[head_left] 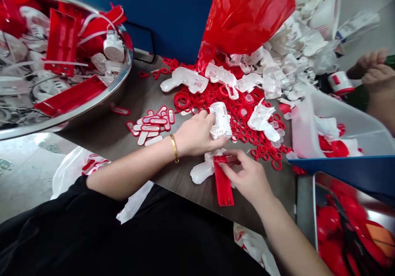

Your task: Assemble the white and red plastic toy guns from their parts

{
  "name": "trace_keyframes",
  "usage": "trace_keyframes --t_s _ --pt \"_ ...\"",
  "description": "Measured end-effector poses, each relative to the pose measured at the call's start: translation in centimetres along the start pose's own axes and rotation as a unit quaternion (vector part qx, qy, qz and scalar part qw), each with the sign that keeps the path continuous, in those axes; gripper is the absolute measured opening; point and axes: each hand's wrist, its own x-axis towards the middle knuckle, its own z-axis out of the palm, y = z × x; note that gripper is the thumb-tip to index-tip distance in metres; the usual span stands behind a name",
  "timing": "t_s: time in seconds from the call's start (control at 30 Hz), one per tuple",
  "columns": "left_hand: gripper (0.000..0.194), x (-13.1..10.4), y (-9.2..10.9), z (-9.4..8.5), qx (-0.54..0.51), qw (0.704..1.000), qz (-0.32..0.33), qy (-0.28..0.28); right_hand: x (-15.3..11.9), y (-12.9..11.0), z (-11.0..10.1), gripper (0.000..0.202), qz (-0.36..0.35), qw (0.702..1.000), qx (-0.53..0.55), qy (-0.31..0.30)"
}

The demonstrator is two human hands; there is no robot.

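My left hand, with a gold bracelet at its wrist, is closed on a white slotted plastic housing over the middle of the table. Just below it, my right hand pinches the upper end of a red rectangular tray-like part. The red part points toward me, its upper end close against the white housing; whether they are joined I cannot tell. A white curved shell piece lies on the table, partly behind the red part. Beyond my hands are many red rings and white shell halves.
A large metal bowl of red and white parts stands at left. Red-rimmed label pieces lie nearby. A red bag is at the back. At right are a translucent bin, a metal tray with scissors, and another person's hand.
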Motion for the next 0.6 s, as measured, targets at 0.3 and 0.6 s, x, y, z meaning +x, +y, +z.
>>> trace_keyframes --t_s 0.3,0.6 --pt "0.04 2.7 1.2 0.1 -0.041 0.995 0.071 -0.053 0.4 -0.2 -1.0 0.015 0.025 0.992 -0.116 0.033" --pt "0.044 0.4 1.2 3.2 -0.064 0.99 0.061 -0.112 -1.3 0.3 0.0 0.011 -0.004 0.998 -0.056 -0.038"
